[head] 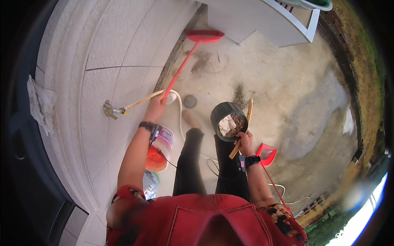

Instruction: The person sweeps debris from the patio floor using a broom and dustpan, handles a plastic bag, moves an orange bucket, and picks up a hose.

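My left hand [155,107] is closed around the red handle of a broom [182,67]. The broom's red head [205,36] rests near the foot of the wall, close to a white cabinet-like piece. In my right hand [245,142] is the rim of a dark pot [222,111], tilted so that its mouth faces me. Inside lie brown, soil-like crumbs [237,121] and a pale flat piece [227,124]. A tan stick or short length of hose [250,111] runs beside the pot, held by the same hand.
A tap [113,110] on the tiled wall feeds a pale hose [180,117]. A bucket [160,156] stands left of my legs, a red dustpan [267,154] to the right. Dark dirt [239,93] is scattered on the concrete floor [277,86]. Ahead is the white cabinet-like piece [246,18].
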Available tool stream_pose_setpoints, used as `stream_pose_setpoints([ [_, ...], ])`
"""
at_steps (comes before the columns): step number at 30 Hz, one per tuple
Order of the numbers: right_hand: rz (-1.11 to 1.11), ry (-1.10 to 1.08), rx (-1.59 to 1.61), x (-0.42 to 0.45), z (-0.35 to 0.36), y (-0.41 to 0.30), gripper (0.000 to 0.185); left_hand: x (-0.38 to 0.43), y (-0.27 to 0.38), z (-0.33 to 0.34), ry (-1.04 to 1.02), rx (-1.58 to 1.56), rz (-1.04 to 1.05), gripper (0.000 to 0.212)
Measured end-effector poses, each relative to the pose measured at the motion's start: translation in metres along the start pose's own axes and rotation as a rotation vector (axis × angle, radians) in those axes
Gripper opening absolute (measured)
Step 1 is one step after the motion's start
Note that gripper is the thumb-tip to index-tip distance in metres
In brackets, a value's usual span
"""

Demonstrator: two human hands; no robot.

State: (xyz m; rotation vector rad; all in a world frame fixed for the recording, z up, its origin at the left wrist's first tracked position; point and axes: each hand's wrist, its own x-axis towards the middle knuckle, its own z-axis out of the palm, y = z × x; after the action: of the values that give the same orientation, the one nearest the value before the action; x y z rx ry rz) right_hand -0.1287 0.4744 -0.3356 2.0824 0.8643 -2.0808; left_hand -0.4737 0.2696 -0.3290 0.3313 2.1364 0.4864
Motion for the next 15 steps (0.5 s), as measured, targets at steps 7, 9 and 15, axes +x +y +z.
stream_pose_setpoints([
  [7, -0.008, 0.002, 0.024, -0.005, 0.003, -0.004, 0.021, -0.081, -0.047, 0.075, -0.052, -0.138, -0.124, 0.039],
  [9, -0.001, -0.015, 0.046, -0.001, 0.002, -0.003, 0.021, -0.117, -0.036, 0.06, -0.093, -0.169, -0.185, 0.039],
  [15, -0.014, 0.005, 0.005, -0.006, 0.003, -0.009, 0.02, -0.127, -0.054, 0.091, 0.129, -0.188, -0.078, 0.042],
])
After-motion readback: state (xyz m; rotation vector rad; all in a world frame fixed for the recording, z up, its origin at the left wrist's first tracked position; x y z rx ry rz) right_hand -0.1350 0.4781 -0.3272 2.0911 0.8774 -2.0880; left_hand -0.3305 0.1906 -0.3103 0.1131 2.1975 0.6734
